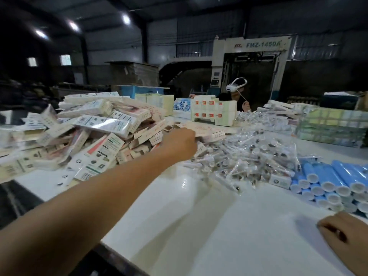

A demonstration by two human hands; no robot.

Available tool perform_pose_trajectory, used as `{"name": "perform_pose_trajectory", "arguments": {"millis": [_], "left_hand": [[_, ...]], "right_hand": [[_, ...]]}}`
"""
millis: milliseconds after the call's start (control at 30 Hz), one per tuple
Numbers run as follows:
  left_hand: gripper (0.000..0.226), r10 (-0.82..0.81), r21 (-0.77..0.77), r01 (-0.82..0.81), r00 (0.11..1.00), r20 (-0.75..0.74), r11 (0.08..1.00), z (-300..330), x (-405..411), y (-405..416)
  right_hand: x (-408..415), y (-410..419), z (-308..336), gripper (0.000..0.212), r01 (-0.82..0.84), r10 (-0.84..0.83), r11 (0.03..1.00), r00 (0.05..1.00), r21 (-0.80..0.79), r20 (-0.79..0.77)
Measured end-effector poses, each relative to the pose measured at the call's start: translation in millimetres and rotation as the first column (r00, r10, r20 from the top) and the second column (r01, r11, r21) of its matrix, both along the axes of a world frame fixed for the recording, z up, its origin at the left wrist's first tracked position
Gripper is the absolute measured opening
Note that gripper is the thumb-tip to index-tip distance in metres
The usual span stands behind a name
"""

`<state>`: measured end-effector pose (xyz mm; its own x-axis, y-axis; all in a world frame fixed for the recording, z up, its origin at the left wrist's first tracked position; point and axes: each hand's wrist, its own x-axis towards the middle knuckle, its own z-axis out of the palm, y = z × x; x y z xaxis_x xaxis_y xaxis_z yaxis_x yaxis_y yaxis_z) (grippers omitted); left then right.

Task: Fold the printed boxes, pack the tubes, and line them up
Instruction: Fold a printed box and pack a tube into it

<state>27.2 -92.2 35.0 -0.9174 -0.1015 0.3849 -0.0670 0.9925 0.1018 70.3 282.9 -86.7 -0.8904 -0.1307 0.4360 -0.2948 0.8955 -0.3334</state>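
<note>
Boxes: my left hand (180, 142) reaches into the flat printed boxes (95, 134); grip hidden, I cannot tell.
Right hand (346, 236): resting, holding nothing.
Risk: pile may slide down.

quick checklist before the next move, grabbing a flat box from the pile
1. Left hand at the edge of the flat printed boxes: ok.
2. Box actually pinched: cannot tell, fingers hidden behind the hand.
3. Right hand free, resting on the table: ok.
4. Blue tubes stacked within right-hand side: ok.
5. Bare table in front for folding: ok.
6. Clear sachets spill close to the boxes: not ok.
</note>
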Motion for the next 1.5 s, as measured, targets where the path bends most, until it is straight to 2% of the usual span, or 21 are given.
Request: {"name": "perform_pose_trajectory", "arguments": {"millis": [100, 200, 267, 400, 567, 733, 767, 800, 867, 933, 1000, 1033, 1100, 1200, 1267, 1300, 1333, 1400, 1433, 1500], "left_hand": [[0.025, 0.205, 0.012, -0.207, 0.977, 0.060, 0.978, -11.8, -8.2, -55.2], [0.049, 0.259, 0.016, -0.267, 0.946, 0.196, 0.964, -36.5, -14.1, -79.9], [0.055, 0.272, 0.064, -0.292, 0.938, 0.217, 0.954, -54.7, -18.9, -83.6], [0.035, 0.312, 0.175, -0.323, 0.946, 0.089, 0.930, -69.6, -20.6, -85.8], [0.013, 0.326, 0.242, -0.300, 0.942, -0.080, 0.923, -46.8, -8.3, -97.8], [0.021, 0.216, 0.263, -0.136, 0.927, -0.307, 0.955, 12.6, 21.2, -100.3], [0.026, 0.233, 0.323, -0.113, 0.902, -0.363, 0.940, 24.9, 28.1, -95.6], [0.038, 0.255, 0.438, -0.059, 0.878, -0.404, 0.897, 37.0, 35.6, -89.0], [0.057, 0.228, 0.657, 0.173, 0.848, -0.479, 0.734, 58.8, 50.3, -71.4], [0.058, 0.156, 0.714, 0.345, 0.830, -0.535, 0.610, 72.3, 62.4, -48.8], [0.048, 0.045, 0.661, 0.421, 0.823, -0.566, 0.620, 74.2, 69.0, -16.0], [0.046, -0.029, 0.601, 0.447, 0.817, -0.576, 0.662, 71.3, 69.5, 2.7], [0.057, -0.175, 0.446, 0.466, 0.815, -0.552, 0.764, 59.2, 67.3, 44.3], [0.081, -0.390, 0.144, 0.457, 0.855, -0.341, 0.878, 31.8, 57.8, 101.9], [0.090, -0.475, -0.057, 0.472, 0.867, -0.149, 0.880, 7.8, 49.5, 133.9], [0.092, -0.499, -0.137, 0.488, 0.864, -0.065, 0.862, -4.3, 46.1, 148.9], [0.093, -0.519, -0.186, 0.511, 0.855, 0.009, 0.839, -15.1, 43.5, 162.9], [0.095, -0.556, -0.192, 0.571, 0.821, 0.128, 0.798, -33.6, 39.5, 187.3], [0.096, -0.573, -0.178, 0.597, 0.801, 0.172, 0.782, -41.2, 38.7, 197.3], [0.095, -0.597, -0.200, 0.630, 0.776, 0.204, 0.750, -53.5, 37.1, 212.3]], "right_hand": [[0.0, -3.7, 3.5, 0.035, 0.002, -0.001, 1.000, 1.000, -0.022, 0.028], [-4.0, -1.0, -0.1, 0.038, 0.007, -0.007, 1.000, 1.000, -0.011, 0.005], [-5.2, 0.7, -2.6, 0.042, 0.009, -0.009, 1.000, 1.000, 0.001, -0.001], [-4.7, -0.7, -3.3, 0.043, 0.039, -0.039, 0.999, 0.999, 0.002, -0.011], [2.4, -5.4, 3.8, 0.036, 0.016, -0.016, 0.999, 1.000, 0.042, 0.001], [7.8, -9.6, 9.6, 0.025, 0.009, -0.016, 0.994, 0.998, 0.111, 0.059], [8.4, -10.1, 10.4, 0.023, 0.014, -0.024, 0.992, 0.997, 0.126, 0.074], [8.9, -10.5, 11.1, 0.022, 0.016, -0.028, 0.991, 0.996, 0.131, 0.084], [9.7, -11.5, 11.8, 0.021, 0.018, -0.029, 0.992, 0.996, 0.122, 0.086], [10.9, -12.2, 11.5, 0.020, 0.036, -0.045, 0.993, 0.996, 0.116, 0.082], [11.6, -12.1, 11.1, 0.020, 0.054, -0.062, 0.993, 0.995, 0.109, 0.080], [12.0, -11.9, 11.2, 0.021, 0.054, -0.062, 0.993, 0.995, 0.100, 0.079], [12.2, -10.9, 12.0, 0.021, 0.040, -0.046, 0.996, 0.996, 0.074, 0.081], [11.4, -8.4, 10.8, 0.020, 0.042, -0.046, 0.998, 0.995, 0.044, 0.088], [11.1, -6.0, 10.0, 0.020, 0.048, -0.037, 0.993, 0.994, -0.108, 0.104], [11.4, -4.6, 10.5, 0.021, 0.039, -0.005, 0.962, 0.992, -0.272, 0.125], [12.6, -3.8, 12.0, 0.023, 0.027, 0.048, 0.884, 0.988, -0.466, 0.147], [14.3, -1.4, 15.8, 0.026, 0.018, 0.160, 0.663, 0.973, -0.749, 0.165], [14.6, 0.2, 17.4, 0.027, 0.010, 0.206, 0.586, 0.965, -0.811, 0.160], [15.9, 2.1, 19.9, 0.027, -0.024, 0.268, 0.546, 0.952, -0.837, 0.147]]}}
